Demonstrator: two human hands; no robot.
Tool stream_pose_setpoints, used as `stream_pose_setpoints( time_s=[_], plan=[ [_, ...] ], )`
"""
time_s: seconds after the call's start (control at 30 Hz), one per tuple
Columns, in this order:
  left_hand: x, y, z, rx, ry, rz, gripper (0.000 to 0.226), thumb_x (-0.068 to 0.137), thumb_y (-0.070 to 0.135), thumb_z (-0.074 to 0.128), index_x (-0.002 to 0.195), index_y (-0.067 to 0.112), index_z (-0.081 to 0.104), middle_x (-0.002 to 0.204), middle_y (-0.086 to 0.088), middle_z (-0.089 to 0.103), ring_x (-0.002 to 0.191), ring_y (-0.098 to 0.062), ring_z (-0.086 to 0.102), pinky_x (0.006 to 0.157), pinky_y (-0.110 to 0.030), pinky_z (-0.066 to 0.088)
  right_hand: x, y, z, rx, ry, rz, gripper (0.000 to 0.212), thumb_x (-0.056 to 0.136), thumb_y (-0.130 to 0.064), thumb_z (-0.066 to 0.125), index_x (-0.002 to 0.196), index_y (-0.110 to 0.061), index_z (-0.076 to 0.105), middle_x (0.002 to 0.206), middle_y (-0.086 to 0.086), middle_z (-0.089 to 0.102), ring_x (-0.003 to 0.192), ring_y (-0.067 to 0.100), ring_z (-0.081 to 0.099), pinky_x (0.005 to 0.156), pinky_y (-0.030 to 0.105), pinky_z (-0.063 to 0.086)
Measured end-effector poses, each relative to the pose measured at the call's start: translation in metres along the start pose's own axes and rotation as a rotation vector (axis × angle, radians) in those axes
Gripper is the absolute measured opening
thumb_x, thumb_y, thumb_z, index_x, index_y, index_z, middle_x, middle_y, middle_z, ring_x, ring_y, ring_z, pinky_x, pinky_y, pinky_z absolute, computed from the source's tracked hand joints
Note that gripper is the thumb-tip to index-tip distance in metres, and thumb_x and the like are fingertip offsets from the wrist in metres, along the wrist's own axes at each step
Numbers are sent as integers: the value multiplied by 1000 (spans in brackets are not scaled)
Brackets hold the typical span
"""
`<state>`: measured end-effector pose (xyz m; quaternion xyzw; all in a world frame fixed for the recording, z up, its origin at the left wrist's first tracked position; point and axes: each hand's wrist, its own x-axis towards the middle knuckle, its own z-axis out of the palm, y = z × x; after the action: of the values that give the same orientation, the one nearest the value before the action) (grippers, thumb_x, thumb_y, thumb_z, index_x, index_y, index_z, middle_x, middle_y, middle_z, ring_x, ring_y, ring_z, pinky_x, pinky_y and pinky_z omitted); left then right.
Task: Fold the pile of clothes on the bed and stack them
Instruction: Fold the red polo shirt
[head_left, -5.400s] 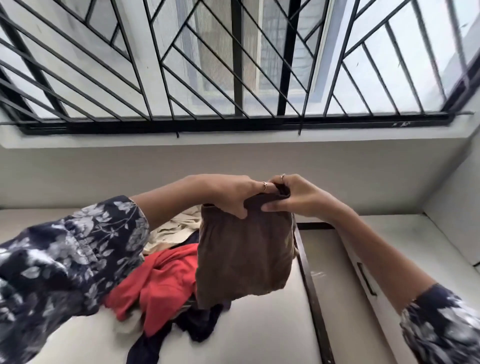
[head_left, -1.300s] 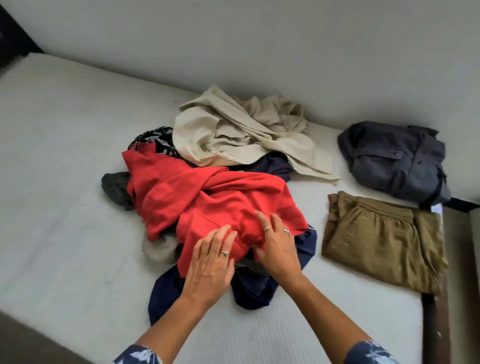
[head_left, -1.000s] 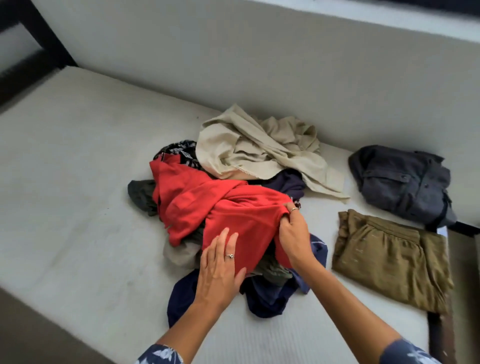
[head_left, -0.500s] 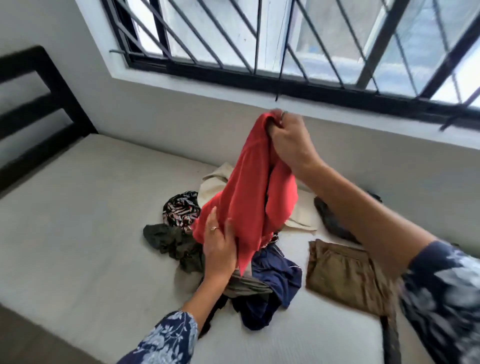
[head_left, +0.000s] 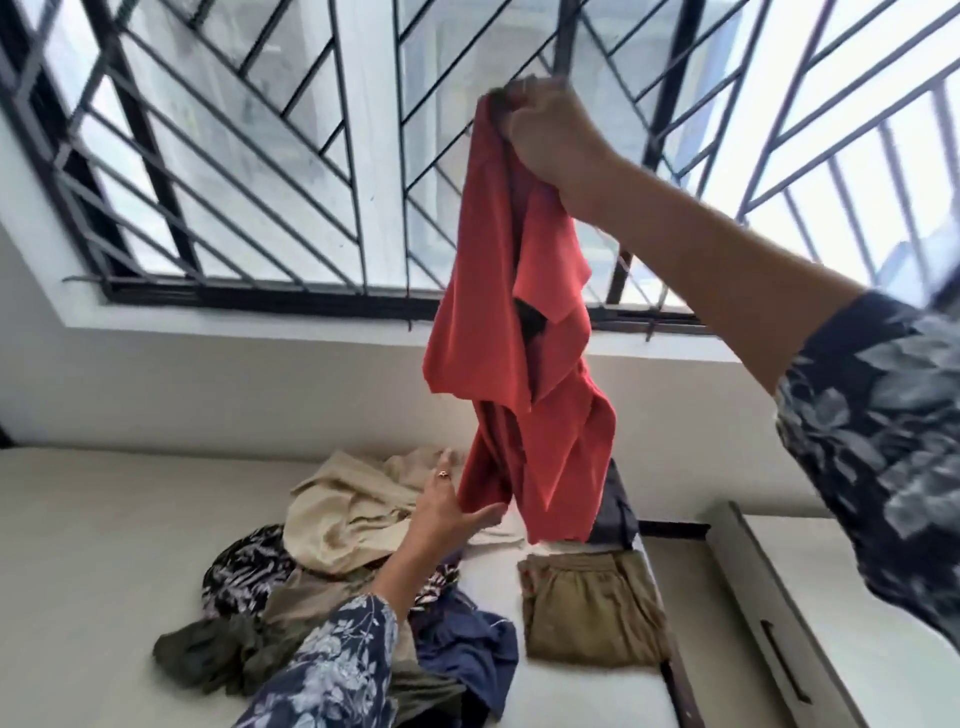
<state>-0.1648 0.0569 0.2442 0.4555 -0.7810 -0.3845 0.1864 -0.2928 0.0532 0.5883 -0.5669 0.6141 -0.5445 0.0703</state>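
Note:
My right hand (head_left: 545, 130) grips the top of a red garment (head_left: 524, 364) and holds it high in front of the window, so it hangs down loose. My left hand (head_left: 441, 512) reaches up beside its lower hem, fingers spread, touching the cloth's edge. Below on the white bed (head_left: 104, 545) lies the pile: a beige garment (head_left: 353, 509), a black-and-white patterned one (head_left: 244, 571), an olive one (head_left: 208, 654) and a navy one (head_left: 467, 649). A folded olive-brown garment (head_left: 592, 608) lies flat to the right. A dark folded piece (head_left: 615, 514) shows partly behind the red garment.
A barred window (head_left: 260, 156) and its white sill (head_left: 234, 322) fill the wall behind the bed. The bed's dark frame edge (head_left: 675, 686) runs down the right side, with a white cabinet with a handle (head_left: 784, 665) beyond it.
My right hand has lifted the red garment off the pile and up high. My left hand has let go of its lower part and now reaches at the hem. The view has tilted upward.

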Motion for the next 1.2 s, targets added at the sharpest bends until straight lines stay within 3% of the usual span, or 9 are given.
stream_pose_setpoints(
  time_s=[0.1, 0.43, 0.53, 0.63, 0.77, 0.93, 1.03, 1.13, 1.2],
  plan=[
    [12, 35, 17, -107, 36, 103, 91, 66, 60, 73, 140, 21, 38, 130, -5, 52, 122, -22, 51, 103, -39, 44, 5, -24, -42, -75, 65, -70, 27, 82, -18, 51, 56, -20, 49, 57, 3, 47, 54, 16, 44, 55, 33, 33],
    [15, 150, 13, -333, 195, 553, 90, 69, 50, 63, 147, 22, 27, 145, -3, 36, 130, -18, 38, 109, -36, 32, 1, -39, -156, -71, 300, -40, 32, 97, -7, 44, 70, -17, 58, 53, -4, 55, 41, 2, 49, 45, 18, 41],
    [13, 191, 2, -288, 281, 706, 42, 83, 29, 51, 114, 3, 64, 114, -16, 64, 105, -28, 60, 88, -30, 43, -6, -26, -170, -106, 353, 12, 30, 94, -7, 46, 71, -18, 62, 62, 1, 57, 46, 6, 52, 50, 23, 44],
    [25, 216, -20, -422, 271, 554, 30, 81, 19, 43, 79, -1, 66, 84, -20, 71, 73, -29, 66, 68, -40, 51, -19, -12, -185, -156, 384, 78, 29, 91, -3, 42, 88, -8, 70, 68, 5, 59, 52, 10, 55, 53, 25, 46],
    [19, 242, -52, -626, 72, 532, 25, 88, 1, 44, 73, 7, 62, 68, -8, 69, 63, -19, 69, 63, -32, 57, -36, -1, -208, -70, 404, 249, 31, 86, 4, 41, 73, -12, 64, 62, 9, 56, 50, 20, 54, 59, 33, 47],
    [-22, 268, -31, -457, -411, 545, 14, 98, 17, 47, 99, 10, 58, 90, -6, 67, 82, -18, 67, 76, -36, 56, -49, -13, -209, -30, 361, 416, 25, 92, -4, 45, 71, -12, 56, 59, 7, 54, 44, 17, 53, 50, 27, 48],
    [-35, 281, -19, -598, -558, 490, 28, 98, 41, 42, 100, 18, 57, 89, -1, 65, 79, -16, 64, 73, -33, 55, -54, -17, -210, 3, 357, 470, 23, 92, -5, 45, 73, -9, 57, 59, 8, 57, 49, 20, 57, 52, 30, 52],
    [-45, 305, -16, -711, -630, 469, 91, 58, 83, 58, 118, 14, 56, 95, -7, 70, 83, -22, 69, 72, -33, 55, -64, -20, -209, 59, 274, 515, 28, 94, -5, 43, 70, -7, 56, 47, 7, 58, 45, 21, 57, 44, 25, 52],
    [-55, 326, -12, -718, -557, 487, 75, 63, 71, 68, 113, 15, 60, 93, -7, 73, 81, -21, 71, 65, -28, 56, -76, -21, -205, 56, 112, 523, 27, 97, -8, 43, 73, -8, 55, 46, 4, 59, 38, 12, 57, 37, 17, 46]
  ],
)
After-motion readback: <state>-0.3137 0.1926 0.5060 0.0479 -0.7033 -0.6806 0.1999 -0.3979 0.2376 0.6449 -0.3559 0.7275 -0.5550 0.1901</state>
